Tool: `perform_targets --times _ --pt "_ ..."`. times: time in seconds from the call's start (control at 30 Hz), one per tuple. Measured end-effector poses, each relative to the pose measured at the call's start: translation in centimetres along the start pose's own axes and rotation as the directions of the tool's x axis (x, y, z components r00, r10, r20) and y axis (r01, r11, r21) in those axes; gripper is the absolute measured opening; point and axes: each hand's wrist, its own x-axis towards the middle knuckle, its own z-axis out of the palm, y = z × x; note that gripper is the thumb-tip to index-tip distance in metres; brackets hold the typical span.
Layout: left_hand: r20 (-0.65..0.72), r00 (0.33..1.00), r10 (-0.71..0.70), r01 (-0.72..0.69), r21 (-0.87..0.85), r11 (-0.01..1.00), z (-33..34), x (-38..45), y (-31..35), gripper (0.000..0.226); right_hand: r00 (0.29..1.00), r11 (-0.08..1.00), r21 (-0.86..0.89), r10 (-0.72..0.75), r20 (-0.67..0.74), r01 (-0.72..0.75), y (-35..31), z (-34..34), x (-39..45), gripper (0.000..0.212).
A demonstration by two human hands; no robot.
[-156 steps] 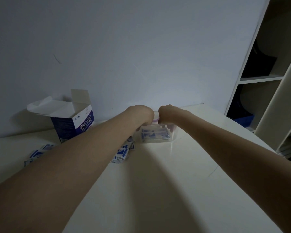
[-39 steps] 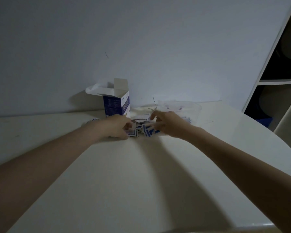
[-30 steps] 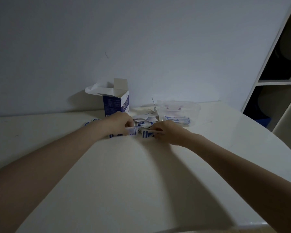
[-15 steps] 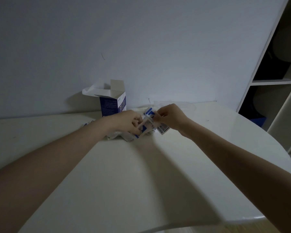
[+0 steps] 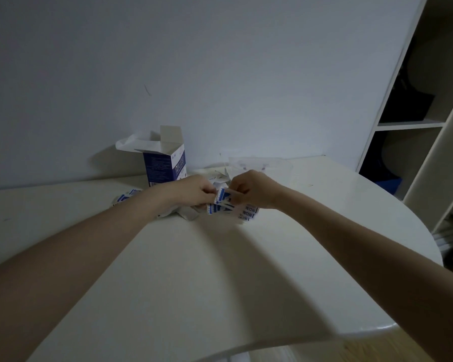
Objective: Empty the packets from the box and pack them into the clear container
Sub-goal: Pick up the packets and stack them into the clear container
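An opened blue and white box (image 5: 164, 165) stands upright near the wall with its flaps up. The clear container (image 5: 262, 164) sits to its right, behind my right hand. Several small blue and white packets (image 5: 221, 205) lie in a heap on the white table (image 5: 220, 270) between them. My left hand (image 5: 191, 190) and my right hand (image 5: 251, 188) meet over the heap, and both pinch a bunch of packets between curled fingers. More packets (image 5: 124, 197) lie to the left, partly hidden by my left forearm.
A plain wall rises right behind the box and container. A white shelf unit (image 5: 424, 121) with dark items stands at the right. The table's rounded edge curves along the right and front, with wooden floor (image 5: 377, 348) below.
My hands gathered packets from the heap, lifted them briefly, and now hold the bunch low over the table again. The camera view shifted slightly.
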Motion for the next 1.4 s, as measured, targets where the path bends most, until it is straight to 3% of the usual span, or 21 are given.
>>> perform_targets --times 0.1,0.23,0.37,0.43,0.53,0.6,0.7,0.8,0.87,1.0,1.17,1.3,1.4 --pt "-0.020 1.000 -0.011 0.009 -0.125 0.992 0.0 -0.5 -0.5 0.007 0.997 0.992 0.104 0.071 -0.024 -0.069 0.6 0.0 0.0 0.024" --pt "-0.085 0.996 -0.026 0.020 -0.070 0.997 0.0 -0.5 -0.7 0.022 0.994 0.978 0.183 0.110 -0.020 -0.105 0.9 -0.1 0.0 0.024" --pt "-0.139 0.990 -0.024 0.009 -0.103 0.995 0.2 -0.4 -0.6 0.024 0.993 0.963 0.241 0.114 0.040 -0.120 0.9 -0.1 -0.1 0.024" --pt "-0.148 0.989 -0.013 -0.009 -0.144 0.990 0.3 -0.3 -0.3 0.024 0.995 0.981 0.168 0.095 0.030 -0.099 0.8 -0.1 -0.2 0.027" --pt "-0.121 0.992 -0.023 -0.003 -0.212 0.977 0.5 -0.1 0.0 0.012 0.993 0.999 -0.041 0.023 -0.116 -0.028 0.5 -0.4 -0.2 0.026" --pt "-0.093 0.995 -0.020 0.002 -0.187 0.982 0.6 0.2 -0.1 0.016 0.985 0.991 -0.134 -0.041 -0.169 0.019 0.3 -0.5 -0.2 0.026" --pt "-0.034 0.999 0.010 -0.009 0.025 1.000 1.4 0.2 -0.1 0.016 0.996 0.969 -0.235 -0.084 -0.039 0.073 0.5 0.4 -0.6 0.026" --pt "-0.023 0.999 0.035 -0.030 0.194 0.981 2.2 0.2 0.1 0.026 0.993 0.968 -0.240 -0.049 0.108 0.074 1.2 0.9 -1.0 0.028" --pt "-0.048 0.998 0.049 -0.037 0.229 0.973 2.3 0.2 0.2 0.014 0.991 0.967 -0.248 -0.029 0.132 0.061 1.7 0.4 -1.2 0.026" --pt "-0.116 0.991 0.068 -0.053 0.132 0.990 2.3 0.4 0.5 0.021 0.983 0.967 -0.251 0.006 0.185 0.041 2.3 -0.5 -1.5 0.018" --pt "-0.174 0.981 0.088 -0.053 0.196 0.979 2.7 0.4 0.6 0.007 0.991 0.955 -0.297 0.036 0.130 0.004 2.9 -0.4 -1.4 0.013" --pt "-0.159 0.985 0.074 -0.028 0.275 0.961 3.0 0.0 0.3 0.013 0.992 0.949 -0.313 0.003 0.128 0.038 2.7 0.2 -1.5 0.018" --pt "-0.206 0.977 0.059 -0.029 0.146 0.989 2.2 0.4 0.4 0.017 0.996 0.971 -0.233 -0.041 0.084 0.059 2.8 -0.6 -1.5 0.017"
